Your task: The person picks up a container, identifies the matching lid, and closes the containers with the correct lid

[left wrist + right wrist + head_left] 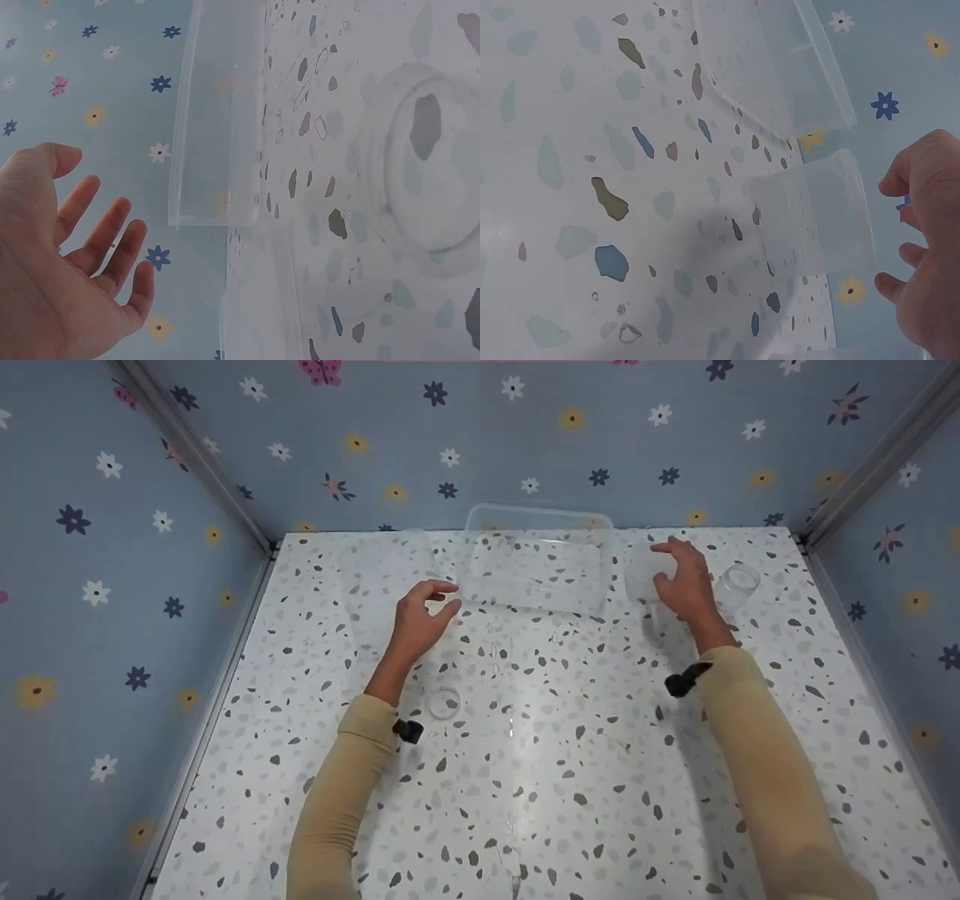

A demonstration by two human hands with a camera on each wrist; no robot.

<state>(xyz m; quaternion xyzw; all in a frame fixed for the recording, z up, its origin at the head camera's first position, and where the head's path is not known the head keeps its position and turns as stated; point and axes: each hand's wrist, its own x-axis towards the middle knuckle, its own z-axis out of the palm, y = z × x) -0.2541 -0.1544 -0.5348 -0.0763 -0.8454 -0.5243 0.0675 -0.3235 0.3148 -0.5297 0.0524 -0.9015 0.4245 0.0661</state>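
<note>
A clear plastic box (536, 604) stands by the back wall. Just off its left side is my left hand (424, 619), fingers loosely bent and holding nothing; the left wrist view shows that hand (75, 262) apart from the box (214, 142). My right hand (685, 581) hovers with curved fingers above a small clear container (641, 577), right of the box. From the right wrist, a gap shows between the fingers (892, 289) and the container (814, 217). A clear round cup (739, 581) is right of that hand.
A clear round lid (444, 703) lies near the left forearm. A faint transparent flat piece (382, 570) lies left of the box. Several small clear loops (495, 649) are scattered on the speckled table (600, 810). Flowered walls (487, 450) enclose the back and sides.
</note>
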